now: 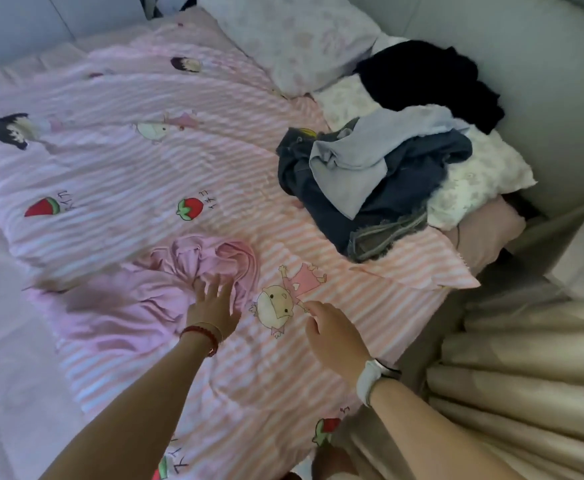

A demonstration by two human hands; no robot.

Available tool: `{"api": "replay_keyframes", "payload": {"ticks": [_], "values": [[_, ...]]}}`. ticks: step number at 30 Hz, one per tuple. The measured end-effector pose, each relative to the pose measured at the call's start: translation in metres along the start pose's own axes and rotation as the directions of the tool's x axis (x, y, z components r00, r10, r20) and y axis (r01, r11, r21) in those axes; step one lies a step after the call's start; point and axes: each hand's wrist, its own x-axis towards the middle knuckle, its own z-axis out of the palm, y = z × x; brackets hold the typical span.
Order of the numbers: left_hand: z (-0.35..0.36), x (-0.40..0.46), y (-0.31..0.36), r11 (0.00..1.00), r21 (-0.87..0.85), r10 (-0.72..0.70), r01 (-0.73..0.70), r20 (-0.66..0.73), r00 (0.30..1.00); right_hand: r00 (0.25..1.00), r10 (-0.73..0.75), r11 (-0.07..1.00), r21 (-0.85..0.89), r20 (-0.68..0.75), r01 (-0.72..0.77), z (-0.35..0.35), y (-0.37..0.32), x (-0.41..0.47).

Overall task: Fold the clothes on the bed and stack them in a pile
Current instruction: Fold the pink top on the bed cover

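Starting at the left, the pink garment point(138, 299) lies crumpled on the striped quilt point(117, 157) of the bed, near its front edge. The left hand point(214, 306) rests on the right part of this garment with fingers spread and straight; it grips nothing. Just to the right, the right hand point(335, 334) hovers over the quilt beside a cartoon print, fingers relaxed and apart from the cloth, holding nothing.

Further right, well apart from both hands, the unfolded heap point(370, 181) of denim and pale blue clothes sits against the pillows point(474, 174), and a black garment point(429, 77) lies behind it. No folded pile is visible yet, so I judge the task is near its beginning.

The risk is that the pink garment is bunched and nearly the same colour as the quilt: a hand may catch the quilt together with it, or fold it with wrinkles inside. The heap near the bed's right edge could also slide off if pulled carelessly.
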Motion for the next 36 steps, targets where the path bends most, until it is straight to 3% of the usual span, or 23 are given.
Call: {"api": "replay_keyframes", "payload": {"ticks": [3, 5, 8, 11, 14, 16, 18, 20, 22, 23, 25, 29, 33, 36], "values": [[0.024, 0.030, -0.003, 0.996, 0.088, -0.038, 0.034, 0.045, 0.998, 0.997, -0.027, 1.000, 0.007, 0.066, 0.026, 0.013, 0.017, 0.038], [0.036, 0.045, -0.003, 0.998, 0.017, -0.061, 0.061, 0.016, 0.998, 0.993, -0.059, 0.998, 0.012, 0.106, 0.059, 0.020, 0.026, 0.057], [0.032, 0.046, 0.003, 0.960, -0.260, -0.138, 0.101, -0.129, 0.982, 0.982, -0.136, 0.990, 0.059, 0.127, 0.130, 0.021, 0.029, 0.080], [0.005, 0.014, 0.012, 0.809, -0.588, -0.191, 0.011, -0.244, 0.951, 0.945, -0.305, 0.949, 0.117, 0.119, 0.292, 0.017, 0.015, 0.097], [-0.033, -0.040, 0.017, 0.605, -0.788, -0.095, -0.111, -0.210, 0.973, 0.841, -0.513, 0.856, 0.035, 0.173, 0.515, 0.012, -0.010, 0.111], [-0.050, -0.080, 0.020, 0.553, -0.822, -0.029, -0.134, -0.180, 0.983, 0.744, -0.623, 0.760, -0.037, 0.240, 0.649, 0.005, -0.033, 0.112], [-0.065, -0.113, 0.016, 0.513, -0.847, -0.103, -0.140, -0.222, 0.970, 0.555, -0.771, 0.567, -0.058, 0.312, 0.821, 0.002, -0.050, 0.106], [-0.082, -0.137, 0.004, 0.473, -0.869, -0.289, -0.147, -0.311, 0.905, 0.381, -0.796, 0.420, -0.022, 0.470, 0.907, 0.002, -0.054, 0.093], [-0.095, -0.159, -0.016, 0.454, -0.882, -0.465, -0.127, -0.356, 0.811, 0.395, -0.670, 0.491, -0.024, 0.628, 0.871, -0.003, -0.049, 0.079], [-0.100, -0.168, -0.026, 0.441, -0.890, -0.520, -0.115, -0.358, 0.775, 0.447, -0.633, 0.526, -0.073, 0.632, 0.847, -0.006, -0.047, 0.076], [-0.107, -0.183, -0.041, 0.448, -0.887, -0.561, -0.112, -0.377, 0.737, 0.557, -0.681, 0.580, -0.114, 0.475, 0.807, -0.023, -0.059, 0.073], [-0.148, -0.196, -0.054, 0.484, -0.845, -0.564, -0.227, -0.500, 0.657, 0.567, -0.820, 0.564, -0.062, 0.077, 0.823, -0.069, -0.133, 0.073], [-0.241, -0.212, -0.066, 0.562, -0.689, -0.554, -0.457, -0.724, 0.411, 0.516, -0.838, 0.484, 0.195, -0.177, 0.853, -0.125, -0.237, 0.048], [-0.310, -0.240, -0.073, 0.591, -0.537, -0.506, -0.602, -0.828, 0.242, 0.442, -0.831, 0.384, 0.226, -0.337, 0.895, -0.166, -0.299, 0.014]]}}
